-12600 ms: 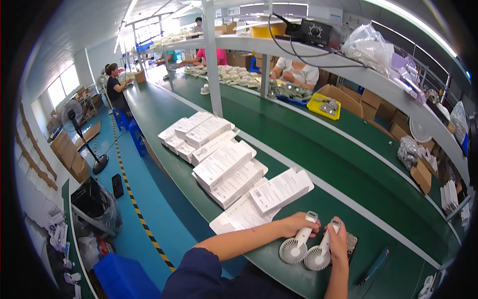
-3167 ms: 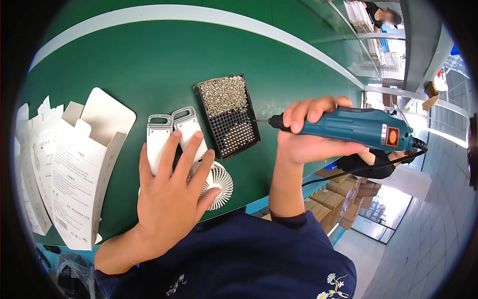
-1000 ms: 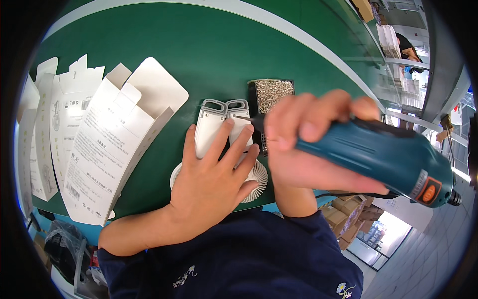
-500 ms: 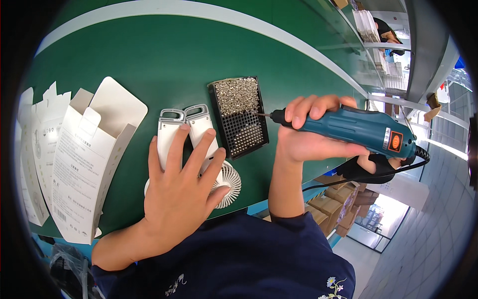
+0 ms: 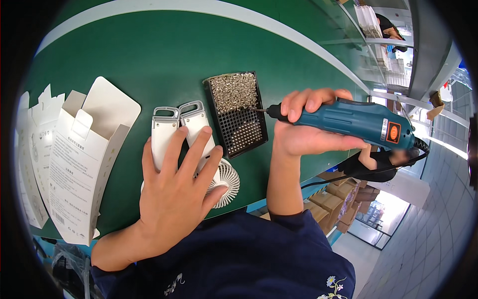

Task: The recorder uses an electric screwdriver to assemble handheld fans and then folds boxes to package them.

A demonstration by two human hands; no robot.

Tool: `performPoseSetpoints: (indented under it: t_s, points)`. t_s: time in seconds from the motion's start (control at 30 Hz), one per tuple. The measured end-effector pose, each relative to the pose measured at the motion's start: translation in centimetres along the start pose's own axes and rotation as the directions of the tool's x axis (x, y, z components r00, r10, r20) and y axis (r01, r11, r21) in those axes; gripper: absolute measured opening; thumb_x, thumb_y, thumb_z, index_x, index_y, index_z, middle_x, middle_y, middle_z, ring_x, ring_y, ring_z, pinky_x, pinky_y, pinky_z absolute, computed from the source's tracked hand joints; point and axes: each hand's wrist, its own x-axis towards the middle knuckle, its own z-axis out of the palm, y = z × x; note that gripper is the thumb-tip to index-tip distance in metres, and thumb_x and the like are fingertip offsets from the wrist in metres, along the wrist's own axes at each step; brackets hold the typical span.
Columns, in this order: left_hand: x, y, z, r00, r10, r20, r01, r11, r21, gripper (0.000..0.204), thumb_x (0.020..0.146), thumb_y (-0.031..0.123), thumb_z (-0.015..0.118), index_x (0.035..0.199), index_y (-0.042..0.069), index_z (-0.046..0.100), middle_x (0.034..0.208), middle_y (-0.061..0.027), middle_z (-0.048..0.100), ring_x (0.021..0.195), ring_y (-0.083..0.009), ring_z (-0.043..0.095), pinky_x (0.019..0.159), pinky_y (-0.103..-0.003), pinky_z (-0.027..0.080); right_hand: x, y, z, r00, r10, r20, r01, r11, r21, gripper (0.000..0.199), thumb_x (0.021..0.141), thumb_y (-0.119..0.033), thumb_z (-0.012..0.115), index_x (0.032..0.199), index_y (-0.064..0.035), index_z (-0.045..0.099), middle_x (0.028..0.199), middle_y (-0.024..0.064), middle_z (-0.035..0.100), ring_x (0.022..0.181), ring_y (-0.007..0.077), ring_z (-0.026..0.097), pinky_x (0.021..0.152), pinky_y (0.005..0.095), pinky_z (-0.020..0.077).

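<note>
Boxes of brown card (image 5: 326, 204) stand in the room to my right, past my green surface (image 5: 149, 50). Two other people (image 5: 371, 162) are there too. I count two white fans (image 5: 162, 142), side by side on the surface under my left hand (image 5: 174, 194), which is spread out flat. My right hand (image 5: 298, 137) grips one blue screwdriver (image 5: 351, 122), its tip at one black tray (image 5: 233, 121) of shiny screws (image 5: 234, 92). At least two white boxes (image 5: 82, 164) lie left.

The screwdriver (image 5: 348, 123) is teal, the fans (image 5: 163, 142) white and grey, the tray (image 5: 228, 123) black.
</note>
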Motion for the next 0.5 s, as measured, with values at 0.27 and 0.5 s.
performPoseSetpoints:
  t_s: [0.27, 0.5]
  points:
    - [-0.2, -0.1, 0.0, 1.000, -0.004, -0.009, 0.004, 1.000, -0.001, 0.052, 0.080, 0.041, 0.066, 0.121, 0.010, 0.058, 0.141, -0.0111, 0.041, 0.127, -0.0363, 0.037, 0.098, -0.059, 0.032, -0.1, -0.4, 0.6, 0.999, -0.046, -0.021, 0.044, 0.997, -0.068, 0.097, 0.071, -0.092, 0.021, 0.113, -0.0090, 0.048, 0.063, 0.0058, 0.049, 0.038, 0.0155, 0.044, 0.036, 0.0294, 0.0388]
    - [-0.1, 0.1, 0.3, 0.999, -0.004, -0.047, 0.004, 1.000, 0.009, 0.053, 0.079, 0.043, 0.066, 0.121, 0.011, 0.059, 0.140, -0.0088, 0.043, 0.126, -0.0339, 0.040, 0.098, -0.058, 0.033, 0.3, -2.9, 4.6, 0.969, -0.040, 0.245, 0.012, 0.993, 0.113, 0.079, 0.081, -0.081, 0.037, 0.115, -0.0109, 0.048, 0.074, 0.0028, 0.050, 0.045, 0.0124, 0.043, 0.041, 0.0274, 0.0360]
